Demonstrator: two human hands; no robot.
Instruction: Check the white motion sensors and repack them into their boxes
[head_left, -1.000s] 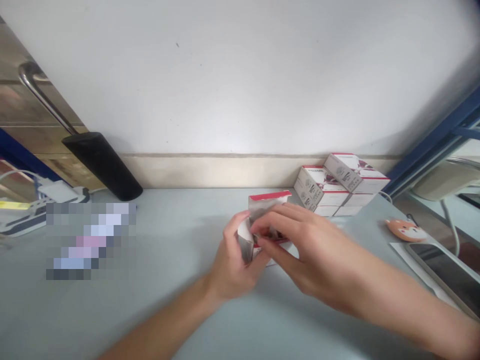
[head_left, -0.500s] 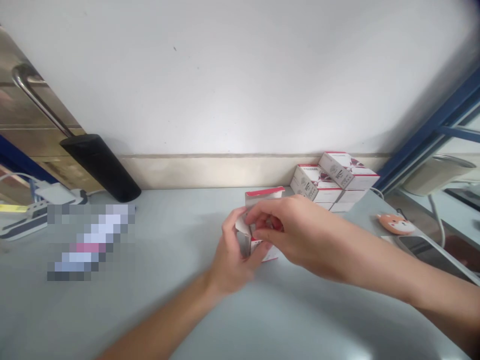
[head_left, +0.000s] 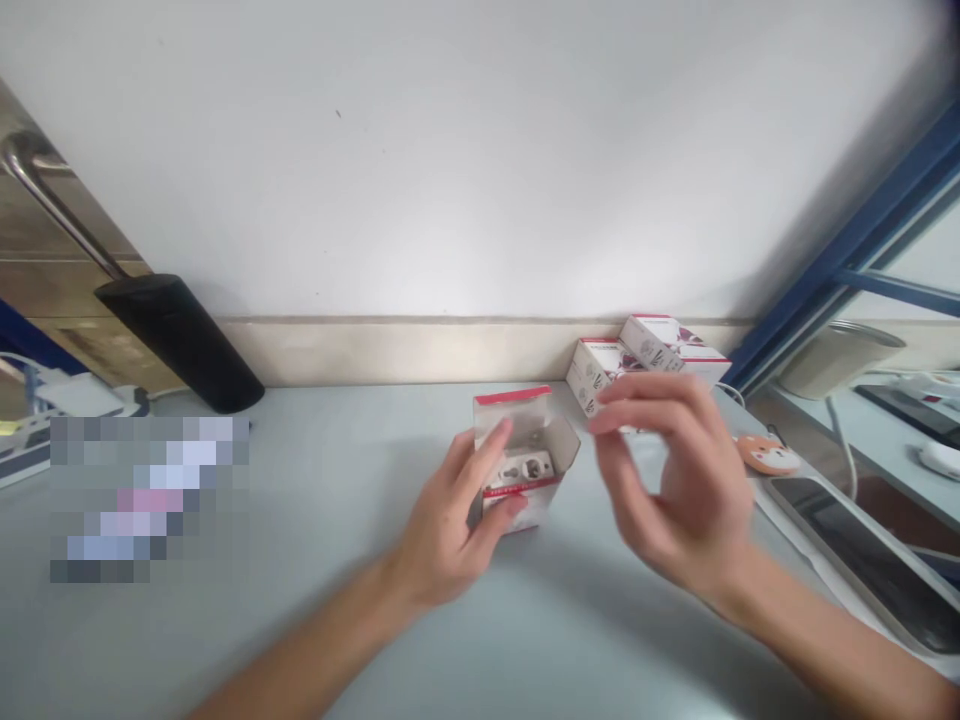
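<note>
A small white cardboard box (head_left: 517,510) with red edges stands on the table, its lid flap raised at the back and a side flap bent out. Inside lies a pale part (head_left: 529,466) with round fittings; I cannot make out its exact kind. My left hand (head_left: 457,525) is wrapped round the box's left side, thumb on the front and index finger along the upper left edge. My right hand (head_left: 675,475) hovers to the right of the box, fingers curved and apart from the thumb, with nothing visible in them.
Several white and red boxes (head_left: 679,350) are stacked by the wall behind my right hand. To the right lie an orange animal-face item (head_left: 769,454) and a phone (head_left: 862,555). A black cylinder-like object (head_left: 180,340) leans at the left, near a blurred-out item (head_left: 150,500) on the table (head_left: 337,480).
My right hand has withdrawn from the box opening and moved right, opening its fingers. The box's inside now shows. My left hand still holds the box; the view has shifted slightly.
</note>
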